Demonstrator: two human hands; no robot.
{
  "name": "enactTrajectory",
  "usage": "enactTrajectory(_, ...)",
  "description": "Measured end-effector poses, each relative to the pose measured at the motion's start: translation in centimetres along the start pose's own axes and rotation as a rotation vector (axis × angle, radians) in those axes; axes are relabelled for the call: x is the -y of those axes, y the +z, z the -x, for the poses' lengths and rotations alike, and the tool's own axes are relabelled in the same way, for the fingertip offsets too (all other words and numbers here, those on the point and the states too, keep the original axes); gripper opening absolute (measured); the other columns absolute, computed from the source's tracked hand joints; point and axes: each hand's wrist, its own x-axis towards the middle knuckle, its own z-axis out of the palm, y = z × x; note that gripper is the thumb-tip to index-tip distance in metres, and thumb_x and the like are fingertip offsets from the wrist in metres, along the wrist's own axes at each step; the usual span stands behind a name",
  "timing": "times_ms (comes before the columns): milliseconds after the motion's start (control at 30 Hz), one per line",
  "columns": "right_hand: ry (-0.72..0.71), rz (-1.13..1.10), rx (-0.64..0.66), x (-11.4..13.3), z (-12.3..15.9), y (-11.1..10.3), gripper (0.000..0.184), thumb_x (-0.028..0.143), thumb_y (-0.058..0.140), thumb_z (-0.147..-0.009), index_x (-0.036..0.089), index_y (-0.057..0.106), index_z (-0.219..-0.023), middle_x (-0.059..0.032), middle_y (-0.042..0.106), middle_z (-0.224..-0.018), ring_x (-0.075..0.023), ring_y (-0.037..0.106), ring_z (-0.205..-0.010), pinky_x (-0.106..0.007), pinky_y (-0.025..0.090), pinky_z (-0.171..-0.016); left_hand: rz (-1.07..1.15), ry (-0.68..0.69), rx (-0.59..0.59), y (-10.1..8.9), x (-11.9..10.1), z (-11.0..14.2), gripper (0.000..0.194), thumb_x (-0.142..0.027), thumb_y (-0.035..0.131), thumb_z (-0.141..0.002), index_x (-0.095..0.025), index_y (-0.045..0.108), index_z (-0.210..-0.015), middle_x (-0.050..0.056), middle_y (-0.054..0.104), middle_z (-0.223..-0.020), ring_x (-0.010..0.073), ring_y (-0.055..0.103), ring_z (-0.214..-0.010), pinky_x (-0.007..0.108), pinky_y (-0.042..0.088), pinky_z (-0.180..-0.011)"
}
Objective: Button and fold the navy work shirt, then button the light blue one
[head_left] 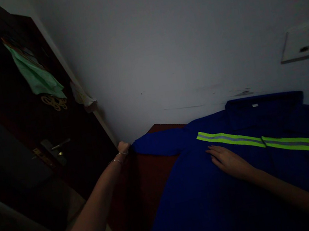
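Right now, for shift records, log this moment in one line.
left hand: grips sleeve end | right hand: open on blue work jacket, below reflective stripe | support: red-brown table

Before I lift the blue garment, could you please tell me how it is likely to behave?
The blue garment is probably floppy, since it lies flat across the red-brown surface. Its sleeve would likely follow the left hand, which is closed at its end. Rolling seems unlikely, as everything lies spread out.
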Motion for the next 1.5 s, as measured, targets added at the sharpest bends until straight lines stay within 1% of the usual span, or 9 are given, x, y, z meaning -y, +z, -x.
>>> enactTrajectory(267, 0.171, -0.251, -0.04, -0.1, -0.3, -1.8, 0.044, 0.031, 0.038, -0.083, 0.013, 0.053, -0.119, -0.0106, 0.055, -0.122, -0.0218, 0.051, -0.112, -0.035, 0.037, -0.099, 0.044, 0.298, -0.121, -4.1, -13.0, 0.1, 0.024, -0.025, 0.05, -0.078, -0.012, 0.066, -0.091, 0.01, 0.066, -0.089, 0.0183, 0.058, -0.086, 0.026, 0.041, -0.072)
enactTrajectory(467, 0.414, -0.567, -0.234, -1.5, -0.1, -6.3, 0.037, 0.031, 0.043, -0.08, 0.017, 0.056, -0.112, -0.0104, 0.059, -0.117, -0.0247, 0.054, -0.107, -0.039, 0.042, -0.093, -0.252, 1.204, -0.346, -4.1, -22.3, 11.3, 0.027, -0.026, 0.043, -0.085, -0.011, 0.065, -0.08, 0.011, 0.062, -0.083, 0.0206, 0.05, -0.087, 0.031, 0.036, -0.075)
enactTrajectory(667, 0.861, -1.42, -0.215, -2.4, 3.2, -10.0, 0.048, 0.042, 0.046, -0.082, 0.016, 0.037, -0.122, -0.0195, 0.054, -0.116, -0.0226, 0.064, -0.083, -0.042, 0.053, -0.073, -0.392, 1.983, -0.326, 0.5, -22.3, 24.4, 0.019, -0.014, 0.041, -0.086, -0.013, 0.058, -0.079, 0.009, 0.057, -0.078, 0.0179, 0.048, -0.077, 0.029, 0.032, -0.061)
enactTrajectory(833, 0.948, -1.313, -0.13, -1.3, 5.0, -9.2, 0.057, 0.046, 0.058, -0.075, 0.021, 0.037, -0.121, -0.0161, 0.05, -0.118, -0.0201, 0.063, -0.079, -0.04, 0.056, -0.064, -0.381, 2.212, -0.107, 4.9, -18.8, 27.9, 0.016, -0.016, 0.048, -0.082, -0.013, 0.056, -0.067, 0.008, 0.052, -0.07, 0.016, 0.045, -0.067, 0.028, 0.027, -0.054)
enactTrajectory(1100, 0.735, -0.78, -0.086, 0.0, 2.6, -6.3, 0.062, 0.026, 0.062, -0.072, 0.017, 0.034, -0.127, 0.001, 0.05, -0.076, -0.0084, 0.053, -0.055, -0.02, 0.051, -0.042, -0.368, 2.176, -0.13, 4.4, -16.8, 27.3, 0.017, -0.022, 0.044, -0.085, -0.014, 0.057, -0.076, 0.007, 0.053, -0.07, 0.0148, 0.046, -0.063, 0.029, 0.029, -0.053)
enactTrajectory(1233, 0.722, -0.667, -0.064, 0.1, 1.7, -6.1, 0.06, 0.023, 0.058, -0.075, 0.016, 0.031, -0.128, 0.0028, 0.048, -0.071, -0.0076, 0.051, -0.046, -0.02, 0.048, -0.036, -0.321, 2.058, -0.066, 2.9, -17.4, 23.8, 0.031, -0.034, 0.037, -0.087, -0.016, 0.055, -0.07, 0.005, 0.056, -0.069, 0.0138, 0.049, -0.063, 0.027, 0.033, -0.054)
enactTrajectory(1333, 0.777, -0.749, -0.026, 0.4, 1.6, -6.2, 0.061, 0.023, 0.058, -0.075, 0.017, 0.028, -0.128, 0.0015, 0.05, -0.075, -0.0085, 0.054, -0.047, -0.022, 0.05, -0.037, -0.332, 1.727, -0.029, 2.2, -18.8, 18.4, 0.029, -0.031, 0.037, -0.086, -0.014, 0.058, -0.076, 0.008, 0.06, -0.076, 0.0151, 0.054, -0.072, 0.025, 0.039, -0.061)
enactTrajectory(1467, 0.75, -0.734, 0.01, 1.3, 1.8, -7.0, 0.069, 0.016, 0.058, -0.074, 0.018, 0.021, -0.132, 0.0043, 0.048, -0.071, -0.0072, 0.053, -0.041, -0.021, 0.048, -0.036, -0.25, 0.842, 0.26, 2.2, -20.6, 10.9, 0.025, -0.031, 0.046, -0.082, -0.012, 0.06, -0.089, 0.013, 0.061, -0.101, 0.0235, 0.055, -0.097, 0.028, 0.042, -0.074)
enactTrajectory(1500, 0.73, -0.714, 0.0, 1.6, 1.8, -7.4, 0.07, 0.015, 0.058, -0.074, 0.019, 0.02, -0.133, 0.0054, 0.047, -0.07, -0.0066, 0.052, -0.039, -0.02, 0.047, -0.035, -0.253, 0.753, 0.31, 2.4, -20.8, 9.5, 0.025, -0.031, 0.049, -0.081, -0.01, 0.06, -0.088, 0.015, 0.062, -0.098, 0.0246, 0.056, -0.095, 0.028, 0.043, -0.073)
